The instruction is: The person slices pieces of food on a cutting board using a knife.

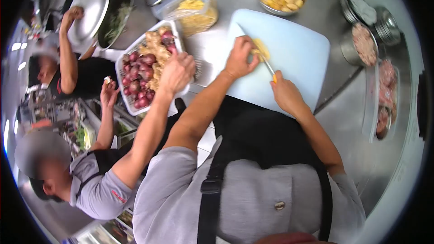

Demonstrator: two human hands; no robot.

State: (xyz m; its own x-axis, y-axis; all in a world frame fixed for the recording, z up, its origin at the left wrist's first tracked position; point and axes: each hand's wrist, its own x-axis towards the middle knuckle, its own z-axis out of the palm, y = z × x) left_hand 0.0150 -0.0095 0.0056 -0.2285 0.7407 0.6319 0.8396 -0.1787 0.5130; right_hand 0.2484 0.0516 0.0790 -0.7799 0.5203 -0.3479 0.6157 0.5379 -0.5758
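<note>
On the white cutting board lies peeled yellow ginger, cut into thin slices as far as I can make out. The bent fingers of my left hand press on the ginger and hold it against the board. My right hand is wrapped round the yellow handle of a knife. The knife's narrow blade points up and left to the ginger, close by my left fingertips. Part of the ginger is hidden behind my left fingers.
A steel bowl of peeled yellow chunks stands beyond the board. Left are a bag of yellow shreds and a white basket of red onions and ginger, with a co-worker's hand over it. Meat fills containers at right.
</note>
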